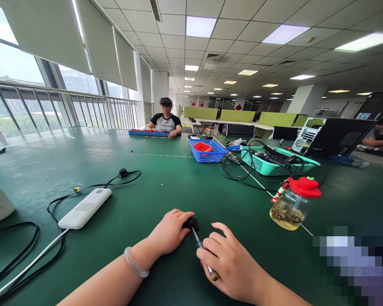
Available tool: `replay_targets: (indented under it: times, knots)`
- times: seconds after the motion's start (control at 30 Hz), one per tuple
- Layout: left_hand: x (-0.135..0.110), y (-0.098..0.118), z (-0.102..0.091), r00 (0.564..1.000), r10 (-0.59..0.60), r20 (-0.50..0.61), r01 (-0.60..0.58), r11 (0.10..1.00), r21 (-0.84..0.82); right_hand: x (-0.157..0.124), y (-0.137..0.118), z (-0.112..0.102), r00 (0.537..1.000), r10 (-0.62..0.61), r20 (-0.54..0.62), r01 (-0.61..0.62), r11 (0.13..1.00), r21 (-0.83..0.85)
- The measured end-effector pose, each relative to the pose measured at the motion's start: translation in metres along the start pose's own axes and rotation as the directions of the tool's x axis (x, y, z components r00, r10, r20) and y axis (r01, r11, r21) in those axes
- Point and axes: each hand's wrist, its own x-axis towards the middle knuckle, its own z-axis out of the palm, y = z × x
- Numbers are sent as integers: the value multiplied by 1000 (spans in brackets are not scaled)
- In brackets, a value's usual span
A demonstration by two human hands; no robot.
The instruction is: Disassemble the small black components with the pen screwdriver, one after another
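On the green table, my left hand (170, 227) is closed on a small black part (194, 222), pressing it to the surface; its exact kind is too small to make out. A screwdriver (200, 244) with a slim metal shaft sits in the closed fingers of my right hand (226, 263). Its tip points up and left and meets the black part, or comes very near to it. A pale bangle circles my left wrist.
A white power strip (84, 208) with cables lies left. Right stands a red-lidded glass jar (289, 208) of yellowish liquid. Beyond are a blue basket (207, 156), a green basket (261, 166) of cables and a computer case (309, 134). A person (166, 121) sits at the far end.
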Motion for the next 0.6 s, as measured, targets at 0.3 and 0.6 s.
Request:
replay_targets:
  times: [0.3, 0.6]
  knots:
    - [0, 0, 0, 1000, 8, 0, -8, 1000, -12, 0, 3, -1, 998, -26, -63, 26, 1000, 8]
    - [1, 1, 0, 1000, -13, -8, 13, 1000, -8, -2, 4, 2, 997, -6, -80, 8, 999, 31]
